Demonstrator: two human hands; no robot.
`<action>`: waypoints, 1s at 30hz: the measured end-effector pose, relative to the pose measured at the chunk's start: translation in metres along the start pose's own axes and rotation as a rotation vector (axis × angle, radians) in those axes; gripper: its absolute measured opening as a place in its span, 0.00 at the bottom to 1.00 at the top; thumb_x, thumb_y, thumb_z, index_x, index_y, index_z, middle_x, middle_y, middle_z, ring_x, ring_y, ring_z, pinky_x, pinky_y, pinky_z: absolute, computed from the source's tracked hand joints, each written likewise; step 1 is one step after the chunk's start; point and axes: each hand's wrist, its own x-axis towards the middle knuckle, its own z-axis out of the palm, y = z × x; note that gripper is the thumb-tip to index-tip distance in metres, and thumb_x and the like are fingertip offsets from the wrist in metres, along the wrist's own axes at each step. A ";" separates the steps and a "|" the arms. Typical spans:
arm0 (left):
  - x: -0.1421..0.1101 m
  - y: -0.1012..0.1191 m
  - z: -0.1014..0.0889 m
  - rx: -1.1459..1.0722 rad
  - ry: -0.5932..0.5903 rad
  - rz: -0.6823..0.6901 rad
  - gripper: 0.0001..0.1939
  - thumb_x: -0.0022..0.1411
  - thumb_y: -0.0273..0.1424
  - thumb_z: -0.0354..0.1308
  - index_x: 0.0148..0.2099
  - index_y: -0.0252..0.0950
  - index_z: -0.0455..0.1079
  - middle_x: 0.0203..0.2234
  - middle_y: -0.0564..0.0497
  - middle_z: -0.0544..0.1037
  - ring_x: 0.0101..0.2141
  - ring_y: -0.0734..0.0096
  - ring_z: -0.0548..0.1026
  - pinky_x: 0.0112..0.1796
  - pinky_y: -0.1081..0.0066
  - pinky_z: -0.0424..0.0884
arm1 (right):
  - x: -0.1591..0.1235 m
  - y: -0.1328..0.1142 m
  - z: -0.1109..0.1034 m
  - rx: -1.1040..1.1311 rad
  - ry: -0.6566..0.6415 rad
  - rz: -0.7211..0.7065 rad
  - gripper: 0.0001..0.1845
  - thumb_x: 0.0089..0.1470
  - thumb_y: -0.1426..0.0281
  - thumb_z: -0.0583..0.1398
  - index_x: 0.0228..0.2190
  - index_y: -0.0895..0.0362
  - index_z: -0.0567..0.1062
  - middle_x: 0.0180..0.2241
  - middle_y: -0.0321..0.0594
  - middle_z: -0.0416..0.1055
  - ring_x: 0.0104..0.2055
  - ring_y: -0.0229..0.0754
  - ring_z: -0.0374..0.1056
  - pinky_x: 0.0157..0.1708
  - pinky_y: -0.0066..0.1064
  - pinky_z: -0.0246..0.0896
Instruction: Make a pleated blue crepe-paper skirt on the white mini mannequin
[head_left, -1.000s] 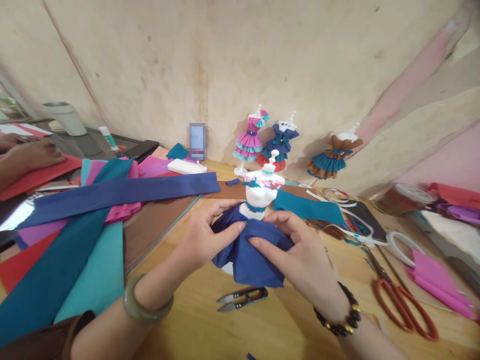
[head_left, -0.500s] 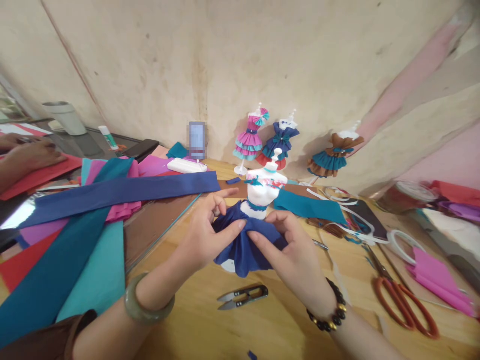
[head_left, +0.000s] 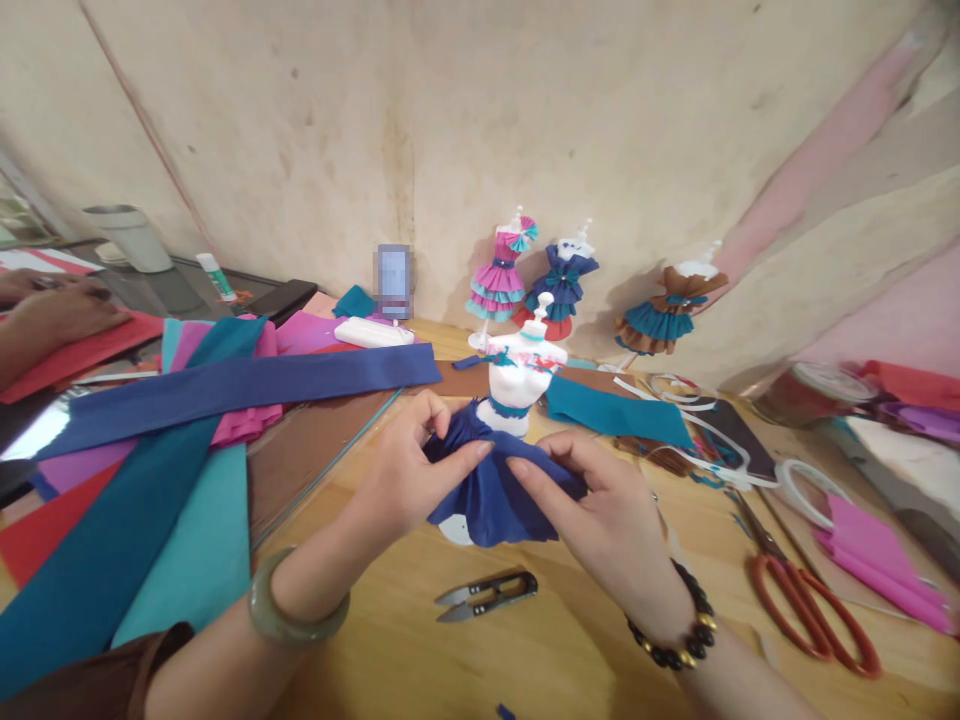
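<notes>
A small white mannequin [head_left: 517,380] stands upright at the middle of the table, with a teal band at its waist and neck. Dark blue fabric [head_left: 499,500] hangs gathered in folds around its lower front. My left hand [head_left: 420,460] pinches the fabric's upper edge on the left, thumb pointing inward. On the other side, my right hand [head_left: 592,490] grips the same edge between thumb and fingers. The mannequin's white base shows partly below the cloth. Thread snips [head_left: 487,595] lie on the table just under the fabric.
Cut fabric strips, including a blue strip [head_left: 247,390], pile up at left. Three dressed mannequins, one in brown and teal [head_left: 667,310], stand along the wall. Orange-handled scissors [head_left: 814,610] and a pink fabric roll [head_left: 881,565] lie right. Another person's hand [head_left: 67,310] rests far left.
My right hand has shifted slightly right, drawing the blue fabric's edge wider and flatter. The mannequin has moved a little to the left. My left hand stays nearly in place.
</notes>
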 end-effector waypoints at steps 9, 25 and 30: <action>-0.001 0.003 0.001 -0.061 -0.052 0.003 0.17 0.56 0.36 0.64 0.30 0.41 0.55 0.44 0.41 0.81 0.43 0.59 0.78 0.43 0.61 0.72 | 0.000 -0.011 -0.004 0.064 -0.006 -0.146 0.07 0.59 0.73 0.61 0.31 0.55 0.79 0.29 0.37 0.78 0.29 0.36 0.72 0.29 0.24 0.67; -0.003 0.005 0.004 -0.033 -0.003 -0.029 0.16 0.55 0.36 0.62 0.30 0.40 0.55 0.32 0.46 0.77 0.32 0.65 0.74 0.37 0.64 0.69 | -0.006 -0.012 0.004 0.065 0.052 -0.231 0.07 0.56 0.77 0.64 0.35 0.54 0.81 0.32 0.37 0.80 0.33 0.36 0.77 0.36 0.24 0.73; -0.004 0.003 0.004 -0.049 -0.015 -0.010 0.15 0.56 0.34 0.62 0.31 0.40 0.57 0.32 0.48 0.76 0.33 0.67 0.74 0.38 0.65 0.69 | -0.004 -0.013 0.004 0.094 0.036 -0.261 0.10 0.58 0.79 0.62 0.37 0.55 0.82 0.31 0.39 0.74 0.32 0.36 0.72 0.31 0.24 0.70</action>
